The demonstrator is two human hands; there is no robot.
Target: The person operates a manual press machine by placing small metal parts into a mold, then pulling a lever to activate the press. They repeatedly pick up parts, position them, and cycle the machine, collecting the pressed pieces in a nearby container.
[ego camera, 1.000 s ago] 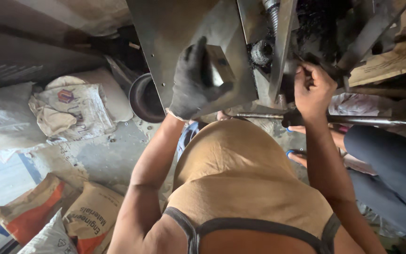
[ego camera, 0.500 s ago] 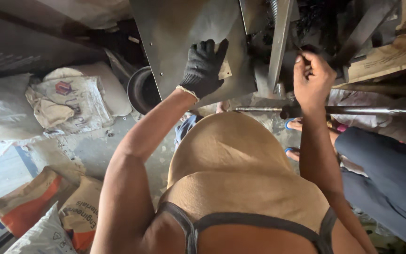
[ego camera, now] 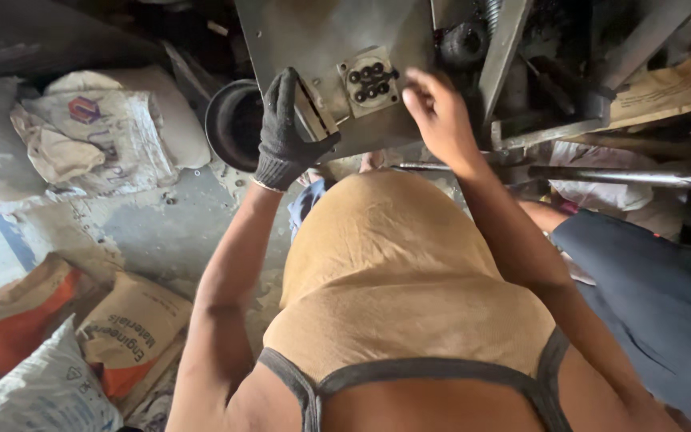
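Two hands at a grey metal plate, upper centre of the frame.
The gloved left hand [ego camera: 285, 132] gripped the metal plate [ego camera: 321, 40] at its lower edge; the small block with dark round buttons [ego camera: 369, 82] lay between the hands, the bare right hand [ego camera: 440, 116] half-closed, fingertips just beside it.

A grey metal plate [ego camera: 321, 48] is seen tilted; a small square block with five dark round holes [ego camera: 369, 82] is fixed near its lower right edge, and a narrow metal bracket [ego camera: 313, 112] is seen beside it at the lower edge

White sacks [ego camera: 105, 136], brown paper bags [ego camera: 133, 328], steel rod [ego camera: 625, 176], dark round tub [ego camera: 233, 124].
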